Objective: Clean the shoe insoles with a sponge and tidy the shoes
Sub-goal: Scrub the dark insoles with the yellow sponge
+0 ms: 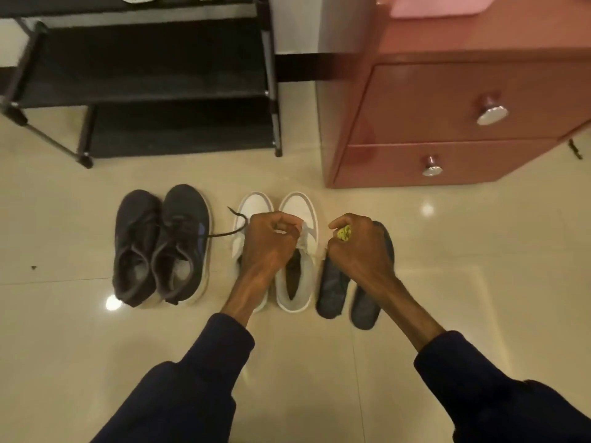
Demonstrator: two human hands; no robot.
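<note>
In the head view, the left hand (271, 246) reached to mid-frame over the white shoe (300, 206). Its fingers (267, 219) were curled tight at the shoe's tongue and seemed to pinch the white flap there. The shoe's mouth gaped dark just below the wrist; whether anything lay inside could not be told. The second white shoe (254, 206) stood touching it on the left, largely hidden by the forearm.

The right hand (361, 247) was clenched into a fist around a yellow-green sponge (344, 233), which showed only at the thumb side. The two dark insoles (332, 289) lay flat on the floor (479, 251) directly beneath and below that fist. They sat side by side just right of the white shoe, long axes running up the frame, parallel to the shoes. The right hand was clearly the nearer one to them, so a wipe would likely mean dropping the sponge straight down.

A pair of dark shoes (182, 238) sat at left centre, pale linings visible inside. The shoe rack (144, 75) filled the upper left, a pink drawer chest (447, 100) the upper right.
</note>
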